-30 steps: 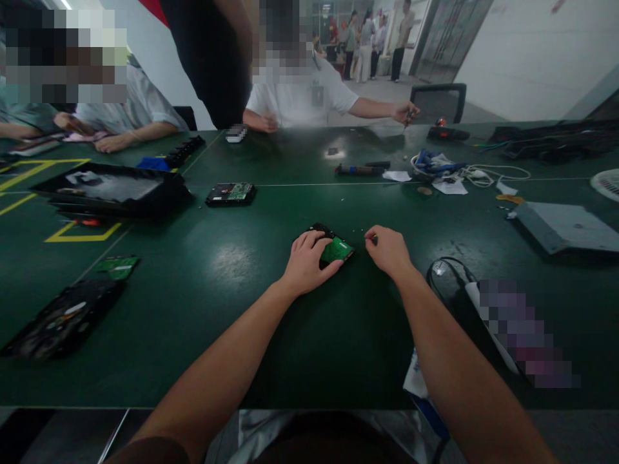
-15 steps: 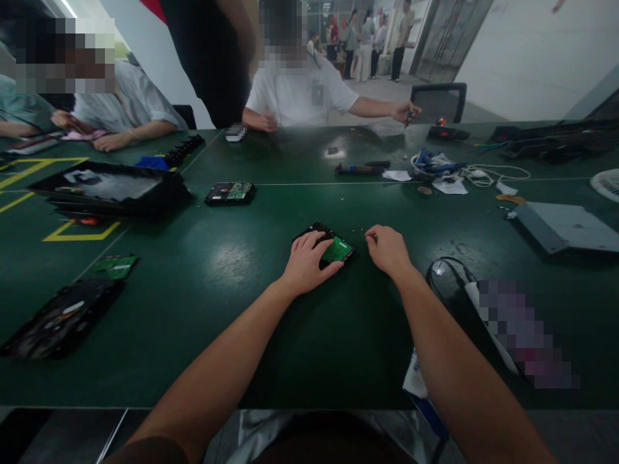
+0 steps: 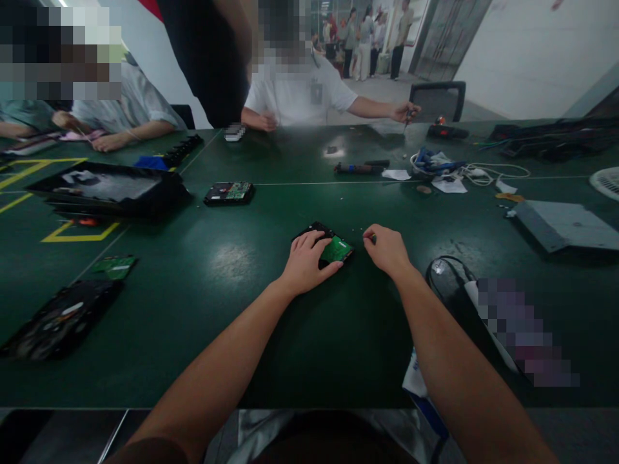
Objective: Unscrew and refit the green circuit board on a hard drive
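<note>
A hard drive (image 3: 338,249) with a green circuit board lies on the table in front of me. Across its left part my left hand (image 3: 308,259) is laid, fingers over the top and thumb at the near edge, holding it against the table. Just right of the drive, my right hand (image 3: 385,247) is closed in a pinch low over the tabletop; whatever is between its fingertips is too small to make out. A few tiny bright bits, perhaps screws, lie beside those fingertips.
Another hard drive (image 3: 229,193) lies further back. At left are a black opened drive (image 3: 62,317), a loose green board (image 3: 115,266) and stacked black trays (image 3: 109,190). A grey metal box (image 3: 568,227) and a cable (image 3: 447,261) are at right. Co-workers sit across the table.
My right hand has shifted very slightly left, toward the drive. My left hand and the hard drive stay in place.
</note>
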Demonstrator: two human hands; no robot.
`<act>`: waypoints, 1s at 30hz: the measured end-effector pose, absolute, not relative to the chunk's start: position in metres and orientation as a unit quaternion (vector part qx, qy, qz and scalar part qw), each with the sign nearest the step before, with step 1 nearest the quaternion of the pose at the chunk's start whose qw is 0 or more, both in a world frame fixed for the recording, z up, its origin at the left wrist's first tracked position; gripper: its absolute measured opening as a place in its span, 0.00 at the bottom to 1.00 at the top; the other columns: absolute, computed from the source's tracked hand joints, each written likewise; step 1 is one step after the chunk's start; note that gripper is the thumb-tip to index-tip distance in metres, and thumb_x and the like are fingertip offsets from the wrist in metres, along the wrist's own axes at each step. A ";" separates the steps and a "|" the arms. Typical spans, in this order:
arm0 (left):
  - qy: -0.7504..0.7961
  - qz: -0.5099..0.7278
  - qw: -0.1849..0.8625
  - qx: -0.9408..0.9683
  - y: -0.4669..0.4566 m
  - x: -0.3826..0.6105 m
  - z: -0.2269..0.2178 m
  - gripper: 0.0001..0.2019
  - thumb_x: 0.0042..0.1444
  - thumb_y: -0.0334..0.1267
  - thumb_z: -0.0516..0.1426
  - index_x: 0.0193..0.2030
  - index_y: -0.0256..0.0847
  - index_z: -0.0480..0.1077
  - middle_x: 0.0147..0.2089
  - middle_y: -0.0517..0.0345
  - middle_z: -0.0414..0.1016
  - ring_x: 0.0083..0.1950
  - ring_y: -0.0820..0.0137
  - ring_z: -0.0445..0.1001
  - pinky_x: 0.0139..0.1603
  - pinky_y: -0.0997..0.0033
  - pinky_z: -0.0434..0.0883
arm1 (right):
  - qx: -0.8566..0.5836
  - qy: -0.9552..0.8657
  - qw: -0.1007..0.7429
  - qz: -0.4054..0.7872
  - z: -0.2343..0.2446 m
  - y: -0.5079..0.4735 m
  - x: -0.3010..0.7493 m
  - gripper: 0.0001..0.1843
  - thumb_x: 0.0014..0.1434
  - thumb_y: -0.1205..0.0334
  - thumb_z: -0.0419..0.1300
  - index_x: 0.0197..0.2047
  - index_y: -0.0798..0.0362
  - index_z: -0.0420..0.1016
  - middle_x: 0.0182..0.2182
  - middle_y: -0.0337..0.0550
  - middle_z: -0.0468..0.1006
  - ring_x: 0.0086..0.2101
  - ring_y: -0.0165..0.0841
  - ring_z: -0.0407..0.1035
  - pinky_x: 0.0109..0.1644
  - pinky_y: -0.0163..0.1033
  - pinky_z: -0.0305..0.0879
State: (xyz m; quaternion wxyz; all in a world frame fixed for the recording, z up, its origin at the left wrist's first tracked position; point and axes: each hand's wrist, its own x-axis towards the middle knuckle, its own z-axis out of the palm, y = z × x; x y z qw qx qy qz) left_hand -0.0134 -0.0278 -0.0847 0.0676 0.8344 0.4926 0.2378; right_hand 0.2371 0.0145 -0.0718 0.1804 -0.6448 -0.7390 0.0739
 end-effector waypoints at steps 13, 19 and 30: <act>0.463 0.148 0.075 0.871 -0.027 -0.026 -0.067 0.34 0.61 0.56 0.61 0.70 0.44 0.67 0.75 0.46 0.63 0.77 0.49 0.56 0.79 0.39 0.43 | -0.649 -0.734 0.181 0.088 -0.073 0.015 0.238 0.08 0.68 0.62 0.60 0.47 0.52 0.80 0.45 0.47 0.83 0.45 0.39 0.76 0.53 0.44 0.69; 0.470 0.119 0.132 0.864 -0.010 -0.083 -0.062 0.33 0.65 0.51 0.60 0.75 0.52 0.62 0.81 0.52 0.52 0.81 0.46 0.44 0.77 0.33 0.44 | -0.641 -0.734 0.194 0.112 -0.076 0.016 0.241 0.09 0.68 0.62 0.60 0.48 0.52 0.80 0.46 0.47 0.82 0.45 0.37 0.76 0.53 0.45 0.69; 0.547 0.232 -0.017 0.804 -0.034 -0.012 -0.066 0.31 0.62 0.59 0.61 0.65 0.42 0.72 0.65 0.41 0.70 0.67 0.45 0.64 0.67 0.41 0.62 | -0.651 -0.726 0.190 0.113 -0.070 0.014 0.236 0.08 0.68 0.63 0.60 0.47 0.53 0.79 0.46 0.48 0.83 0.45 0.38 0.76 0.53 0.45 0.69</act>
